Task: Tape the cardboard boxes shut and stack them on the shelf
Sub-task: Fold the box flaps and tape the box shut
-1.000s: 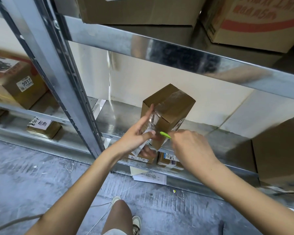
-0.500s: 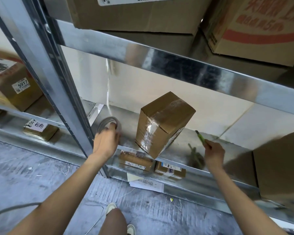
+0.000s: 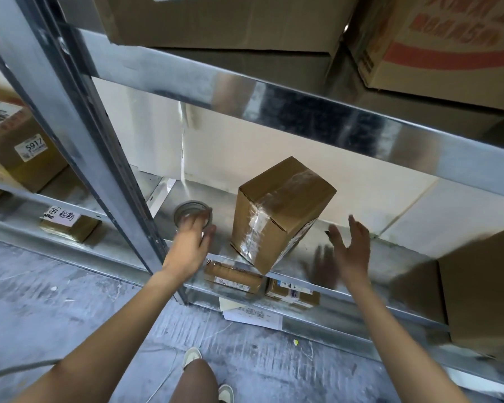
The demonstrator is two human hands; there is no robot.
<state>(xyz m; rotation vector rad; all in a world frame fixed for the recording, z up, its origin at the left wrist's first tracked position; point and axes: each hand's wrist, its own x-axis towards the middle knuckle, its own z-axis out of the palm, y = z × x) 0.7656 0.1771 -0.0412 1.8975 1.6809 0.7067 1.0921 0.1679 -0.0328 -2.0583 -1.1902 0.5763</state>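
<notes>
Cardboard box (image 3: 280,213) taped, standing on shelf (image 3: 390,257); your left hand (image 3: 191,245) seemingly parks tape roll (image 3: 193,212), right hand (image 3: 351,248) spread, empty.

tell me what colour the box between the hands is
Plain brown box with clear tape, head view.

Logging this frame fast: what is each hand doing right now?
Left hand: fingers resting on the tape roll on the shelf; whether it grips cannot be told.
Right hand: open, fingers spread, holding nothing.
</notes>
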